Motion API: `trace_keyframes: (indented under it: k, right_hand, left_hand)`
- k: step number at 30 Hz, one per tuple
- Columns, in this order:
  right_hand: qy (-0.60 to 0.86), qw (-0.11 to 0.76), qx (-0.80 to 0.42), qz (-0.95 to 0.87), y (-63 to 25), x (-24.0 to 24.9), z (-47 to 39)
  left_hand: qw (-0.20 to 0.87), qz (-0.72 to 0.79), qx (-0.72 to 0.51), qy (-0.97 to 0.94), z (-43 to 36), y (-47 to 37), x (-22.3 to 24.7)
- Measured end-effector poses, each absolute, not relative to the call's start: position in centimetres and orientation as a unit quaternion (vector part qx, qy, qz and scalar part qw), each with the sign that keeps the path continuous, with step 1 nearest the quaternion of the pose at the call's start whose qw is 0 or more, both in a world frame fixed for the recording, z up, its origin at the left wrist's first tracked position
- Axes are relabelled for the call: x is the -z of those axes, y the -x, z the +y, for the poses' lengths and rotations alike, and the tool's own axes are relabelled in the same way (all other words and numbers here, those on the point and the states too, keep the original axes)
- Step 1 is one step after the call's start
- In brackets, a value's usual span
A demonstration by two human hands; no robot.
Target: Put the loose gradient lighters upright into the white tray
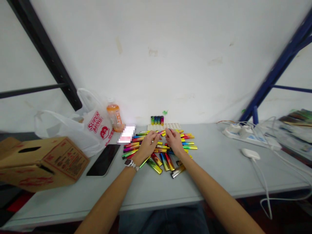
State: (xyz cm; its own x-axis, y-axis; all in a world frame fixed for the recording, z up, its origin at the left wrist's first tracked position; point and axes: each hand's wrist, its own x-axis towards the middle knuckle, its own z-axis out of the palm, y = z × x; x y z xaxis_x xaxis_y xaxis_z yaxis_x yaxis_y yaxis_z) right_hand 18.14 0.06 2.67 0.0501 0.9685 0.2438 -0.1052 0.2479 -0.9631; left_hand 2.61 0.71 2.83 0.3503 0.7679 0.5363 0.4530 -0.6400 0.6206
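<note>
Many shiny, multicoloured lighters [154, 165] lie spread over the grey table under and around both hands. My left hand [149, 143] is over the left part of the pile, its fingers curled; a watch is on that wrist. My right hand [173, 140] is a little to the right, fingers bent together, close to a yellow and pink lighter [162, 133] between the hands. What either hand holds is too small to make out. Behind them, several lighters [157, 120] stand upright in a row at the left of a cream tray with holes [173, 126].
At the left are a cardboard box [58, 159], a white plastic bag [91, 130], an orange bottle [114, 117], a white card [127, 134] and a black phone [103, 161]. A power strip [253, 138] and white charger [250, 153] with cables lie right.
</note>
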Motion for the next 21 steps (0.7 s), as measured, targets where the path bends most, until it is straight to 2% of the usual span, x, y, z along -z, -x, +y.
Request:
trace_keyframes:
  k: [8, 21]
  right_hand:
    - [0.476, 0.623, -0.289, -0.549, -17.5, -2.0, 0.1]
    - [0.416, 0.625, -0.365, -0.551, -17.3, -2.3, -0.8]
  left_hand:
    - [0.179, 0.36, -0.41, -0.819, 0.8, -3.0, -2.4]
    - [0.175, 0.354, -0.405, -0.825, 0.9, -3.1, -2.1]
